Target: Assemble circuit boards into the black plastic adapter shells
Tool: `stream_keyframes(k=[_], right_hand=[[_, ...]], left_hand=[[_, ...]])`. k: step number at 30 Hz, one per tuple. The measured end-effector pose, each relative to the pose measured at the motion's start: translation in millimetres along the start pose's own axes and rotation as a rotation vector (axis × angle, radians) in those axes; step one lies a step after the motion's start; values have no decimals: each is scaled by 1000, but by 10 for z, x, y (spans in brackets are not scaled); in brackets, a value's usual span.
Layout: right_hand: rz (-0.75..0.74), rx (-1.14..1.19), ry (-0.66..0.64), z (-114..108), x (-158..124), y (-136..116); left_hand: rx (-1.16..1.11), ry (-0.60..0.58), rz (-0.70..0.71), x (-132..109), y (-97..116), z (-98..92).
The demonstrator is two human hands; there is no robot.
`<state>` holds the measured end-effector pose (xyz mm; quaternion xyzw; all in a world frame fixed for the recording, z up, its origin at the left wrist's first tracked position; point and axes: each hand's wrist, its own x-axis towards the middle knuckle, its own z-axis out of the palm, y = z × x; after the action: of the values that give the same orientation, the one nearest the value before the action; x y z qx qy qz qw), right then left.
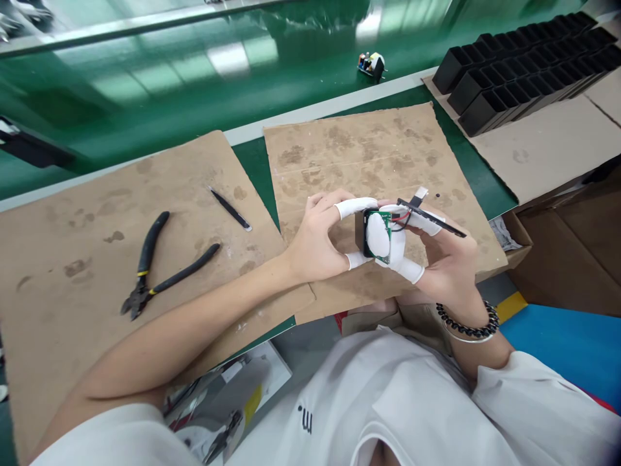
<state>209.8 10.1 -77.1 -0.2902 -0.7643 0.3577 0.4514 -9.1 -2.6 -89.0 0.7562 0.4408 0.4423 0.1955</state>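
My left hand point(317, 239) grips a small black plastic case point(359, 233) between its thumb and fingers, which wear white finger cots. Close against it, the white-covered fingertips of my right hand point(449, 265) hold a green circuit board point(387, 220) with a large white patch on its face. The board sits at the case's opening; how deep it goes in, I cannot tell. Red and black wires point(400, 220) run from the board toward a thin black strip point(444, 225) lying across my right fingers. A white-ended tab point(420, 195) sticks up beside the strip.
Black-handled cutting pliers point(145, 278) and tweezers point(231, 210) lie on the left cardboard sheet point(72, 226). Another cardboard sheet point(349, 142) is under my hands. Rows of black cases point(504, 84) stand at the right. A loose circuit assembly point(372, 65) rests on the green surface point(301, 71) beyond.
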Motion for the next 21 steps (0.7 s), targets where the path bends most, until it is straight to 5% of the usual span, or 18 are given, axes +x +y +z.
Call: stream_keyframes(k=[21], right_hand=[[38,187,54,26,-36,27]], left_hand=[[30,-33,-18,19,58,-36]])
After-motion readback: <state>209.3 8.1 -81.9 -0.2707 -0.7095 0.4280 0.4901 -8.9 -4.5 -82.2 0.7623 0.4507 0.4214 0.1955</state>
